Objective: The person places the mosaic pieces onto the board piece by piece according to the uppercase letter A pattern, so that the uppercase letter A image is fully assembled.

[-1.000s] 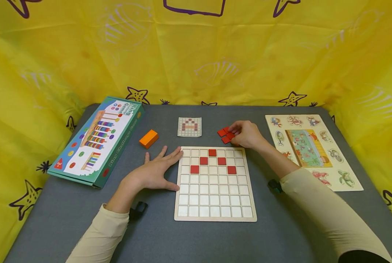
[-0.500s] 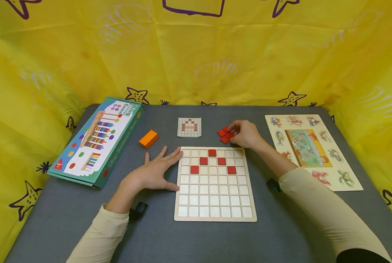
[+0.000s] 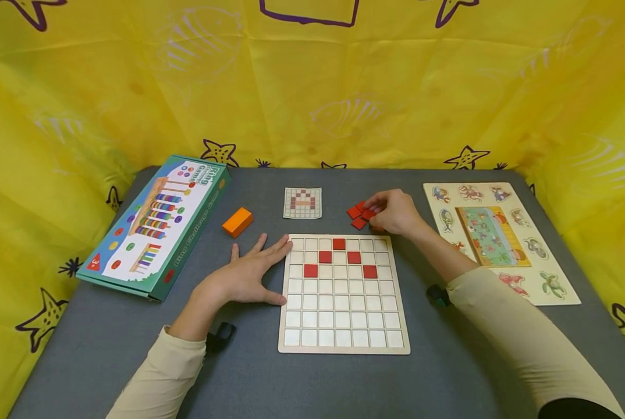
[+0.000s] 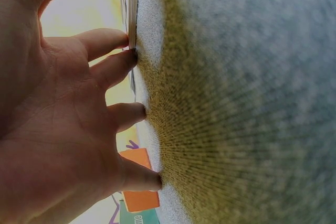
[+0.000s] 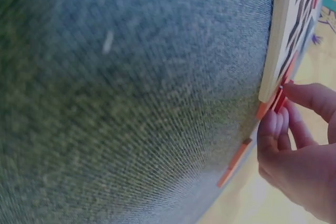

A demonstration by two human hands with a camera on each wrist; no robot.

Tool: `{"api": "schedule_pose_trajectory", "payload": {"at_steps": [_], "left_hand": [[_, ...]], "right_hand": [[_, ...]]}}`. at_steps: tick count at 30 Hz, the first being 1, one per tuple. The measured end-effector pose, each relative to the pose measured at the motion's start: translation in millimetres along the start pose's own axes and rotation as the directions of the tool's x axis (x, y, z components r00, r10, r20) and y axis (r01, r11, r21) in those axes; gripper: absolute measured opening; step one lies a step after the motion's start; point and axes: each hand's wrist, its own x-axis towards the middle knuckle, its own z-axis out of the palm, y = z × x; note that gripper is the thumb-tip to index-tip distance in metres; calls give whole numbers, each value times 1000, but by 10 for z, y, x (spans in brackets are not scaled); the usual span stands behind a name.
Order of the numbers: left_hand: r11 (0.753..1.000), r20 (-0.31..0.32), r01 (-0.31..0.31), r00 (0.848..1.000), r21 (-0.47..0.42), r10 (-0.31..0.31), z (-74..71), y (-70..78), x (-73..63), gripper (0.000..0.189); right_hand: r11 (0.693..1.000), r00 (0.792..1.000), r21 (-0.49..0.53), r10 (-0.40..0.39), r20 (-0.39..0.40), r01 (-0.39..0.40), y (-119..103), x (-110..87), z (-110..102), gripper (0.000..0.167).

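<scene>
A square board (image 3: 342, 320) with a grid of white squares lies in the middle of the table. Several red squares (image 3: 338, 244) form a peak in its upper rows. My left hand (image 3: 245, 276) is spread flat at the board's left side, its thumb and a fingertip touching the edge. Beyond the board's top right corner, my right hand (image 3: 396, 213) is over a small group of red square tiles (image 3: 355, 213). In the right wrist view, thumb and fingers pinch one red tile (image 5: 280, 101); further tiles (image 5: 239, 154) lie on the cloth.
A grid pattern card (image 3: 302, 203) lies behind the board. To its left are an orange block (image 3: 237, 222) and a green ring game box (image 3: 155, 227). A wooden picture board (image 3: 553, 297) with sea creatures lies at the right, near my right forearm. Yellow fabric (image 3: 312, 87) hangs behind the table.
My right hand has risen very slightly, with its fingers still at the red tiles. The left hand and the board stay in place.
</scene>
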Motion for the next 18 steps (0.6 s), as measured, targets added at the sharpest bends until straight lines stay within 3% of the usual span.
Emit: {"api": "schedule_pose_trajectory", "payload": {"at_steps": [6, 18], "left_hand": [[1000, 2, 3, 1000, -4, -3, 0, 2, 4, 115], [1000, 2, 4, 1000, 1, -4, -7, 7, 8, 115]], "right_hand": [[1000, 1000, 24, 17, 2, -17, -21, -45, -55, 31], [998, 1000, 51, -30, 11, 29, -77, -212, -106, 34]]}}
